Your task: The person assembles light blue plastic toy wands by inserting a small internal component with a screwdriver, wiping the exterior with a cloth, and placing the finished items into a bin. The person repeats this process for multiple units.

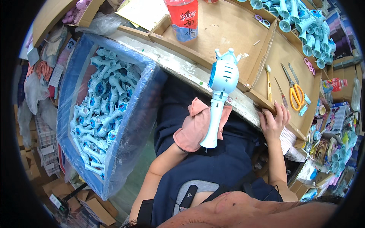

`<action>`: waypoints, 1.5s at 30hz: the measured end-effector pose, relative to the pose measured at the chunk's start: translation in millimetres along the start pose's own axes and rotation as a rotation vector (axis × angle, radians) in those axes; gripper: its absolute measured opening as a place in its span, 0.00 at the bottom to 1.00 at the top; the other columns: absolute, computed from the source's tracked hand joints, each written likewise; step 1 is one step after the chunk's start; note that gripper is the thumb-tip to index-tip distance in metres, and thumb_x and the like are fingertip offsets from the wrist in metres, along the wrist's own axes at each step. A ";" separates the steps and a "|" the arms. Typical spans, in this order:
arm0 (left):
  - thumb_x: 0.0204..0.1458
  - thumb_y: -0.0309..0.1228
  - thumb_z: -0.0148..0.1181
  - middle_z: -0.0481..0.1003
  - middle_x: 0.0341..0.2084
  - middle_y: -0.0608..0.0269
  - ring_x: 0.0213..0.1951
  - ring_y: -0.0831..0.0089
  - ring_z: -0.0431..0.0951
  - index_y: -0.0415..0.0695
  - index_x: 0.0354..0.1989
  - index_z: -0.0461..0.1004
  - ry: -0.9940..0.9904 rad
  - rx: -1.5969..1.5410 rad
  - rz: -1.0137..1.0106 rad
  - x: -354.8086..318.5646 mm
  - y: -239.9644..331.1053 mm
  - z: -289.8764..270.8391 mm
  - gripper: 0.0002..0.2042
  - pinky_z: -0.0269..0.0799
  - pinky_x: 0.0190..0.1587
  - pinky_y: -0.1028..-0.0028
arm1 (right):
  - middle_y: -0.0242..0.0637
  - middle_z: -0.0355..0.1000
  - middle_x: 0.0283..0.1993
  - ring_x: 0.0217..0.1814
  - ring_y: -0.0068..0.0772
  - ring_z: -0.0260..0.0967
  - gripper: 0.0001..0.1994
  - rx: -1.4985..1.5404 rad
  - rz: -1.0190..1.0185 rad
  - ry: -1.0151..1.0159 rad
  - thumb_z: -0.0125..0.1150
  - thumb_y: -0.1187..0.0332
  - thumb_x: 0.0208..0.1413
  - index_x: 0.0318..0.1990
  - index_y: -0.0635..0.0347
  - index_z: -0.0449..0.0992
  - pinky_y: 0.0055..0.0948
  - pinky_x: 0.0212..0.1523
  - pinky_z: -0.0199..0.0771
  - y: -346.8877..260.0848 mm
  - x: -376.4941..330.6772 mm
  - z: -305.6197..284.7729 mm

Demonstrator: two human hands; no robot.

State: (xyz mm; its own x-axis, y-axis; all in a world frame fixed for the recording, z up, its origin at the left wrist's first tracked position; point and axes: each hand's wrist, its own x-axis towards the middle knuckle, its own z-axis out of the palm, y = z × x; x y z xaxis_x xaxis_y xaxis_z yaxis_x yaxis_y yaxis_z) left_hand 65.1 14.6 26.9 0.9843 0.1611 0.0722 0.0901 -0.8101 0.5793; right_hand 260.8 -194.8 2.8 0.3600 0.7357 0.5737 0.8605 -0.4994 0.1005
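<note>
A light blue toy wand (223, 78) with a round, crown-topped head stands nearly upright in front of me. Around its handle is my left hand (194, 129), wrapped in a pink cloth (192, 127) that hides most of the fingers. My right hand (274, 121) rests on the front rim of a cardboard tray (262, 102), fingers apart and bent over the edge, holding no tool. Closest to it inside the tray lie a yellow-handled brush (268, 85), a thin pointed tool (281, 92) and orange-handled scissors (294, 93).
At my left, a blue plastic-lined bin (150, 81) is heaped with similar light blue wands (100, 114). A red-labelled bottle (184, 19) stands in the tray's far left part. More light blue wand parts (310, 28) pile up at the far right. Small pink scissors (309, 66) lie nearby.
</note>
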 end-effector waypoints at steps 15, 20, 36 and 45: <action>0.57 0.30 0.55 0.75 0.33 0.64 0.27 0.76 0.73 0.35 0.54 0.70 0.138 -0.485 -0.140 -11.4 -12.2 -15.5 0.18 0.69 0.29 0.76 | 0.46 0.79 0.35 0.40 0.43 0.78 0.29 2.048 -0.316 -0.556 0.37 0.54 0.70 0.29 0.66 0.80 0.41 0.49 0.76 -94.8 53.3 -14.5; 0.52 0.26 0.60 0.75 0.24 0.62 0.21 0.76 0.76 0.37 0.32 0.73 0.184 -1.290 -0.561 -4.7 2.7 -22.3 0.05 0.71 0.23 0.77 | 0.39 0.72 0.42 0.40 0.29 0.73 0.13 1.820 0.654 -0.418 0.52 0.66 0.67 0.51 0.68 0.68 0.30 0.46 0.73 -111.1 51.7 4.3; 0.53 0.38 0.57 0.75 0.39 0.64 0.41 0.67 0.74 0.38 0.51 0.70 0.405 -1.079 -0.323 -9.9 -11.1 -9.0 0.21 0.64 0.50 0.69 | 0.58 0.74 0.40 0.34 0.60 0.76 0.30 1.174 0.247 -0.600 0.65 0.62 0.54 0.57 0.67 0.59 0.48 0.32 0.76 -133.9 74.6 -0.1; 0.57 0.60 0.47 0.75 0.41 0.49 0.41 0.62 0.77 0.26 0.61 0.64 0.615 -1.546 -0.444 -11.3 -6.4 -37.4 0.42 0.75 0.48 0.66 | 0.48 0.75 0.32 0.24 0.45 0.75 0.22 1.332 0.032 -1.117 0.62 0.71 0.54 0.53 0.66 0.60 0.40 0.26 0.75 -126.3 61.6 -6.9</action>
State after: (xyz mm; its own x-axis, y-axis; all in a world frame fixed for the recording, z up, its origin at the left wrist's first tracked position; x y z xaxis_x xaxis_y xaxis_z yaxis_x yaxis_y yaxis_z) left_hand 47.7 39.1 52.7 0.6949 0.6796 -0.2350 -0.2633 0.5445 0.7963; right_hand 171.8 -89.6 31.1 -0.0576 0.9561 -0.2872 0.3247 -0.2541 -0.9110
